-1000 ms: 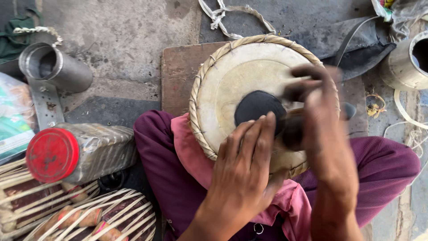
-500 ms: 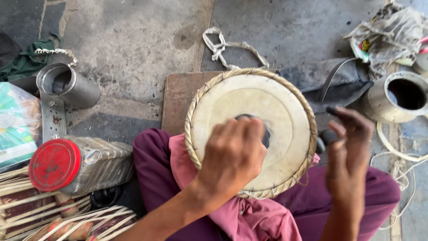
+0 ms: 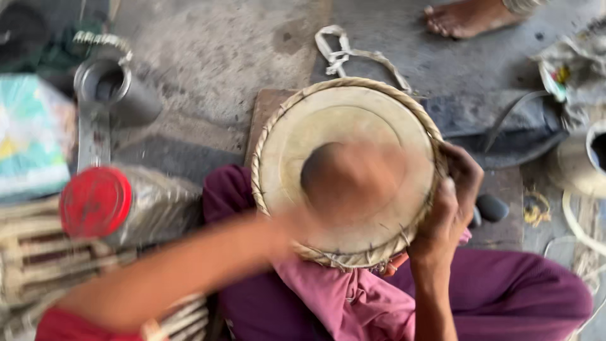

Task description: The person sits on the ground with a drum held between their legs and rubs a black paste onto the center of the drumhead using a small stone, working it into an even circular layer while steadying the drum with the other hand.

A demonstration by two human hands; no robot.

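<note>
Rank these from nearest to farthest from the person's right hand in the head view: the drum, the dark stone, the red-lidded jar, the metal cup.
From the right hand:
1. Drum, gripped at its right rim.
2. Dark stone, just right of the hand.
3. Red-lidded jar, lying far left.
4. Metal cup, upper left, roughly as far as the jar; too close to call.

Drum: round hand drum with pale skin and braided rim [image 3: 344, 126], resting on the lap on a pink cloth [image 3: 341, 297].
Left hand: blurred left hand [image 3: 353, 180] over the dark centre patch.
Right hand: right hand [image 3: 451, 202] grips the rim.
Left side: red-capped plastic jar [image 3: 120, 205], lying.
</note>
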